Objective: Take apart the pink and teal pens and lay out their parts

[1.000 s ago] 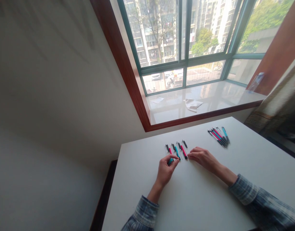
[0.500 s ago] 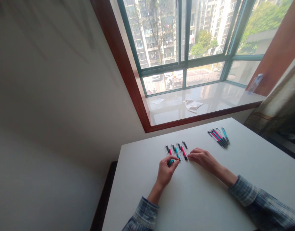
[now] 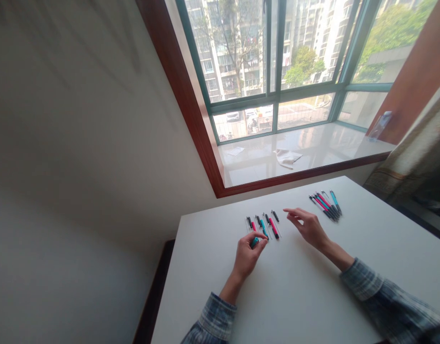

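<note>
On the white table, left hand pinches a teal pen pointing windowward; right hand hovers open.

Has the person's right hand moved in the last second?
Yes. The right hand has shifted away from the person: its fingertips, earlier by the near end of the row of pens, now reach level with the row's far end.

The small teal pen piece is mostly hidden between the fingers of the left hand; the white desk runs off the bottom edge.
</note>
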The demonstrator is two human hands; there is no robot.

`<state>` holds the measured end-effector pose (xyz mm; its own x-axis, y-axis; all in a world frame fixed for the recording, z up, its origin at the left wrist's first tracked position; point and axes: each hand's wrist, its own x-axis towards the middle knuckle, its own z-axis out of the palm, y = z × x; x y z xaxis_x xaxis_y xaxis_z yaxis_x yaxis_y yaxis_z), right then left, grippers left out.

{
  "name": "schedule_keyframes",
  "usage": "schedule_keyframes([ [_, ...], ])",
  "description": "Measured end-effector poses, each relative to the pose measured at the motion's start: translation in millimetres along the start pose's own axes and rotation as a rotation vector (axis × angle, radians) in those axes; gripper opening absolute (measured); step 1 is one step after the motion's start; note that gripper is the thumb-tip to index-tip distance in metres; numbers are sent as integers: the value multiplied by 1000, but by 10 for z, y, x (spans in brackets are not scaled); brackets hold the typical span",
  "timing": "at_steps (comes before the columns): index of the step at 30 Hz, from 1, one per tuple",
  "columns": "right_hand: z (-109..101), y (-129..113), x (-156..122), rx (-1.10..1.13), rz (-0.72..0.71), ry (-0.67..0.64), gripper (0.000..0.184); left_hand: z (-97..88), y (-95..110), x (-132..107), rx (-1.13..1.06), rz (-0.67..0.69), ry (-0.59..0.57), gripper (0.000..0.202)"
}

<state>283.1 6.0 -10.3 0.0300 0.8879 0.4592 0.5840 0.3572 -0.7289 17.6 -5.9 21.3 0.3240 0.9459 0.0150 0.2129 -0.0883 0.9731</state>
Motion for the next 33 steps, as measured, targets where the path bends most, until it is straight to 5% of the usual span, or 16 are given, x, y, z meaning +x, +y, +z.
schedule_keyframes([
  [10, 330, 220, 389, 208, 172, 137, 33, -3, 11, 25, -11, -6, 6, 30],
  [33, 452, 242, 366, -21, 56, -34, 20, 3, -2, 32, 6, -23, -12, 34],
])
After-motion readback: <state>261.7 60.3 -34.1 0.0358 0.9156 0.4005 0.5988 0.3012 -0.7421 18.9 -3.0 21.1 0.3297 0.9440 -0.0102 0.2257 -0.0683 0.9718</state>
